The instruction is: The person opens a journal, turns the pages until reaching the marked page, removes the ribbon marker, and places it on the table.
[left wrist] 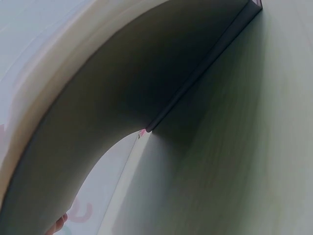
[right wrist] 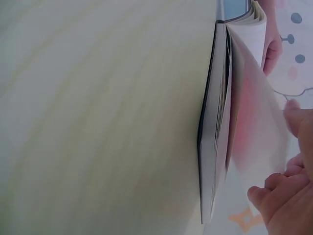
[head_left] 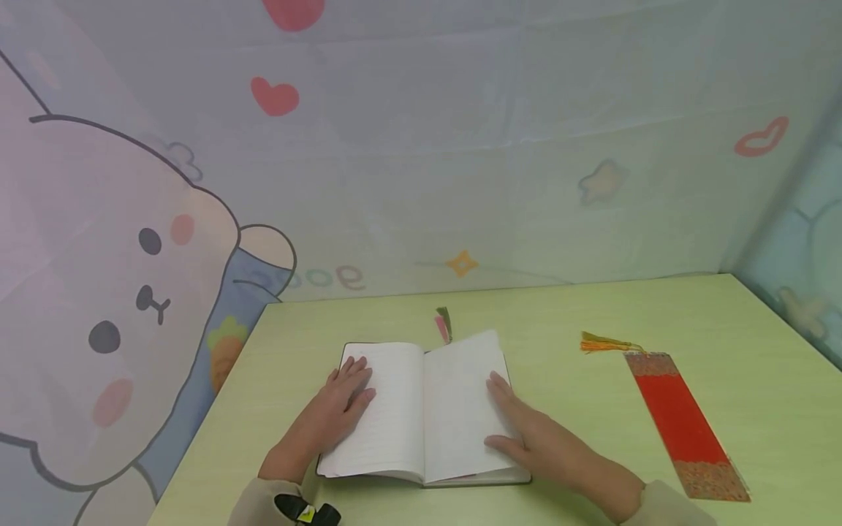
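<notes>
An open notebook (head_left: 395,453) with white pages and a dark cover lies in front of me. My left hand (head_left: 342,409) rests on the outer part of its left page (head_left: 391,416), fingers spread. At the right, my right hand (head_left: 533,431) touches the outer edge of a partly raised page (head_left: 460,409), thumb and index finger apart. Seen from the right wrist, this page (right wrist: 264,112) stands up off the stack, with the right hand's fingers (right wrist: 274,193) along its edge. The left wrist view mostly shows the notebook's shaded underside (left wrist: 107,93).
A red bookmark (head_left: 684,416) with patterned ends and a yellow-orange tassel (head_left: 605,342) lies on the right of the light green table (head_left: 566,504). Pink and green tassels (head_left: 444,325) stick out past the notebook's top. A printed cloth (head_left: 421,183) hangs behind the table.
</notes>
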`<state>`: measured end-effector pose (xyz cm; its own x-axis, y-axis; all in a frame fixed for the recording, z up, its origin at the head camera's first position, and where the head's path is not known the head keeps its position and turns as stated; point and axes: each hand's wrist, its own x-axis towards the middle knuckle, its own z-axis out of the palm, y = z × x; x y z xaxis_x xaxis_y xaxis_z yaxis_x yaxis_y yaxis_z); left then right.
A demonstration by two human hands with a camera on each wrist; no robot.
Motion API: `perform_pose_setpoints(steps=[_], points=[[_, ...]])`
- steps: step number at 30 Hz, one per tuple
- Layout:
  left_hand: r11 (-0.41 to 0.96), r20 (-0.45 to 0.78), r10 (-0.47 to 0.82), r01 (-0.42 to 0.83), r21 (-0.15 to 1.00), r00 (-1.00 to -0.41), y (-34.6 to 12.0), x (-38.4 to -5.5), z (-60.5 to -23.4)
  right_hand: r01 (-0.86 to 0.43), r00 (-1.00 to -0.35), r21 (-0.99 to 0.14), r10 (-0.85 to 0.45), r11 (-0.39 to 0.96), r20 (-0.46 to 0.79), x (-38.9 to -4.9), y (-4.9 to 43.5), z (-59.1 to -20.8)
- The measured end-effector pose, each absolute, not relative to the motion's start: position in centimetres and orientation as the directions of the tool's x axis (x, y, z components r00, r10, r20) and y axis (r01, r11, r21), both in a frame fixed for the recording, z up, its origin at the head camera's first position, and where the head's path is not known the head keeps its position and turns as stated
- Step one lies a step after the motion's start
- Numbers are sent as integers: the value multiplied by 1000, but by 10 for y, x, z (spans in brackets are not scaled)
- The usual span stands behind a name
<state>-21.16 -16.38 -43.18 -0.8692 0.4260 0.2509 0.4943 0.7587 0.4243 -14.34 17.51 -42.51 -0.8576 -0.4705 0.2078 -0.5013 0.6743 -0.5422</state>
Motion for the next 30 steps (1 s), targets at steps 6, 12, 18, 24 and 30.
perform_pose_setpoints(steps=[6, 12, 18, 24, 30], points=[[764, 243, 429, 493, 417, -870, -164, -212, -433, -489, -871, -568, -406, 662, 277, -138, 161, -423], [760, 245, 431, 496, 419, -868, -165, -213, -434, -504, -862, -611, -302, 611, 408, -126, 142, -419], [767, 245, 421, 487, 419, -873, -164, -212, -433, -434, -901, -692, -259, 577, 349, -118, 128, -412], [767, 246, 409, 477, 429, -879, -163, -212, -432, -451, -888, -704, -352, 548, 294, -113, 118, -409], [758, 242, 412, 478, 444, -878, -163, -211, -431, -554, -827, -626, -452, 548, 336, -112, 110, -415]])
